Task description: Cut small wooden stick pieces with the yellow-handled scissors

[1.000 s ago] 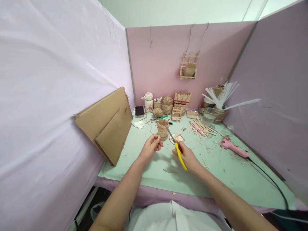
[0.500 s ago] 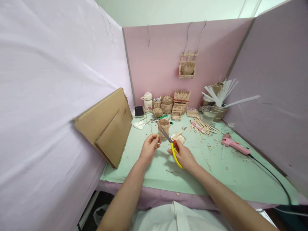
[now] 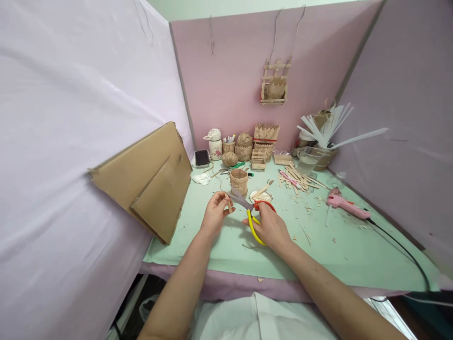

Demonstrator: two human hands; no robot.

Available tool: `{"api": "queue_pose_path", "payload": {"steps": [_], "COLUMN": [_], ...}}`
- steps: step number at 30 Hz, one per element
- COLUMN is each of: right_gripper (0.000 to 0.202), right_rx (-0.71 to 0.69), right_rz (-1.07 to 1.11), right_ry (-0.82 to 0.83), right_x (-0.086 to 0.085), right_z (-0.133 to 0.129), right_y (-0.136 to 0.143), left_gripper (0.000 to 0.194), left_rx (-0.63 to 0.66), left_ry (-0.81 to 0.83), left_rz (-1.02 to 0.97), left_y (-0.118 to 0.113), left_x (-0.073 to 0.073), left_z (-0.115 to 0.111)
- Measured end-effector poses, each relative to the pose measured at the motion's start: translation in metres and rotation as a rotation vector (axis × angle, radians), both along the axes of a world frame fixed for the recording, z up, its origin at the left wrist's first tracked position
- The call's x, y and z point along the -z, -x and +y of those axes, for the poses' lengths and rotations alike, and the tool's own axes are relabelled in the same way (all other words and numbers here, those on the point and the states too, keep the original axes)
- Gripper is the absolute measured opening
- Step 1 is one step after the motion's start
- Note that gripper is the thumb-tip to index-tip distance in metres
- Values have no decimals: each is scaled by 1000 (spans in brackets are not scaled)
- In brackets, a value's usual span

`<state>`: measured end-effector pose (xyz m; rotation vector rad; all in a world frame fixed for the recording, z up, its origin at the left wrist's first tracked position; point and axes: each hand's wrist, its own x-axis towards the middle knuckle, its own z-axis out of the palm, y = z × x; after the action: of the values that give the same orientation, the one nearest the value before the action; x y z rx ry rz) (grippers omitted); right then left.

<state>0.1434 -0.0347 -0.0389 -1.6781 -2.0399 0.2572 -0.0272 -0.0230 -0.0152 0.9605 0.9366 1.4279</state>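
Between the fingertips of my left hand (image 3: 215,212) is a short wooden stick piece (image 3: 230,206). My right hand (image 3: 271,225) grips scissors (image 3: 253,226) with one yellow and one red handle. The blades are parted and point left, reaching close to the stick piece and my left fingers. Just behind the blades stands a small round cup made of wooden sticks (image 3: 239,182), upright on the green tabletop. A white round lid (image 3: 261,197) with a stick lying on it is right of the cup.
Cardboard sheets (image 3: 155,184) lean at the left. Loose sticks (image 3: 299,178), wood scraps and a pink glue gun (image 3: 348,206) lie at the right. Along the back stand a white bottle (image 3: 214,144), twine ball (image 3: 230,159), stick-made holders (image 3: 266,139) and a plastic cup (image 3: 307,160).
The scissors have swung more leftward and their blades and handles have spread apart. The stick piece in my left hand now shows more clearly, angled downward. The camera view has shifted slightly.
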Motion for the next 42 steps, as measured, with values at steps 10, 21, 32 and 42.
{"api": "queue_pose_path", "payload": {"steps": [10,21,32,42], "right_gripper": [32,36,33,48], "right_rx": [-33,-92,-206,-262], "right_rz": [125,133,309,501], "right_ry": [167,306,452,743], "right_x": [-3,-10,-29,-46], "right_z": [-6,-14,-15,-5], "right_y": [-13,-19,-43,-69], "left_gripper": [26,19,23,29], "left_rx": [32,100,180,215], "left_ry": [16,-3,72,233], "left_rz": [116,228,291,250], "left_y": [-6,-9,-30,-67], "left_x": [3,11,-9,-16], "left_z": [2,3,10,37]}}
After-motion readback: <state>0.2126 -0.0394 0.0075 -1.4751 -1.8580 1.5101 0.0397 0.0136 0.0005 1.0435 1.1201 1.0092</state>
